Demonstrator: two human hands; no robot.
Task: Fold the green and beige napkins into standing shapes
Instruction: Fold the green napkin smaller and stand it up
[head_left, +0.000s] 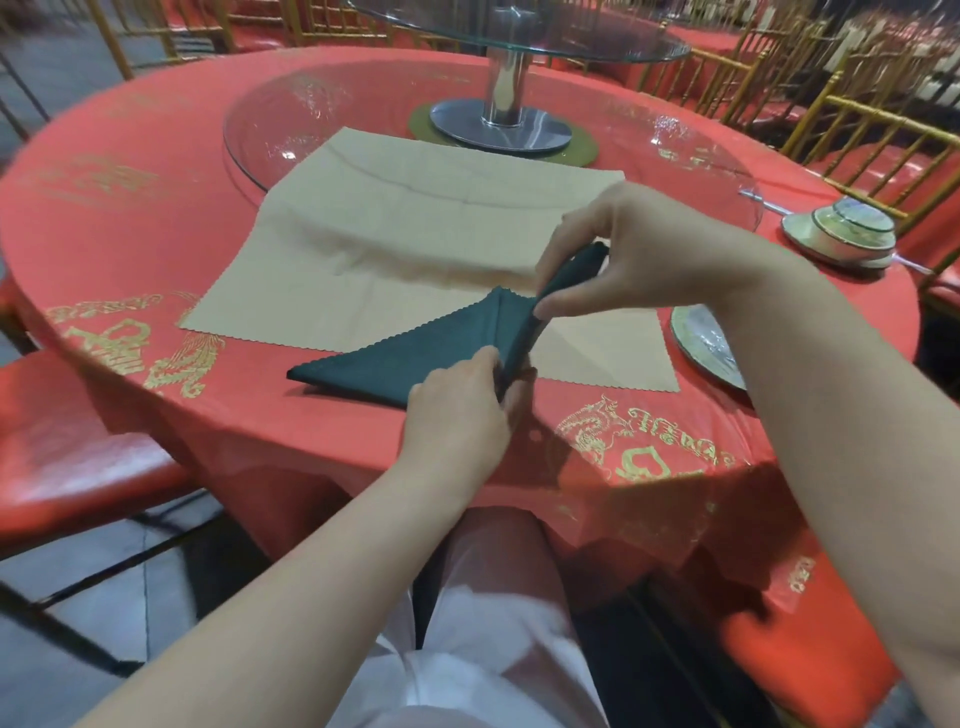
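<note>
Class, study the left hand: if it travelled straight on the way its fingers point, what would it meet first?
The left hand pinches the green napkin; pushing on, it would meet that napkin's raised fold first, then probably the right hand, though depth is unclear.

Gold lettering (670, 431) on the red tablecloth (156, 234) — too blurred to read.
</note>
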